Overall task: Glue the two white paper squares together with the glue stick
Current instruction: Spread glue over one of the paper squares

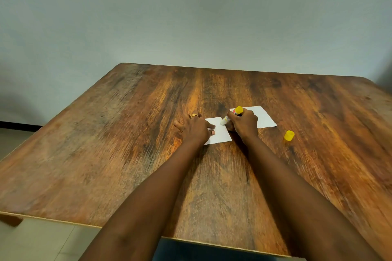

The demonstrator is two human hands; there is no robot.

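Wooden table (127, 154) is carrying two white squares; left hand (196, 128), fingers spread, is pinning the near paper square (220, 133) while right hand (244, 124), fingers clamped, is pressing the glue stick (230, 116) onto it, far paper square (263, 117) lying just beside, yellow cap (289, 135) lying apart

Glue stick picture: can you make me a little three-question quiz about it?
1. True or false: the yellow cap is on the glue stick.
2. Which hand grips the glue stick?
3. The left hand presses on: A) the near paper square, B) the far paper square, C) the cap.

Key: 1. False, it sits apart on the table. 2. The right hand. 3. A.
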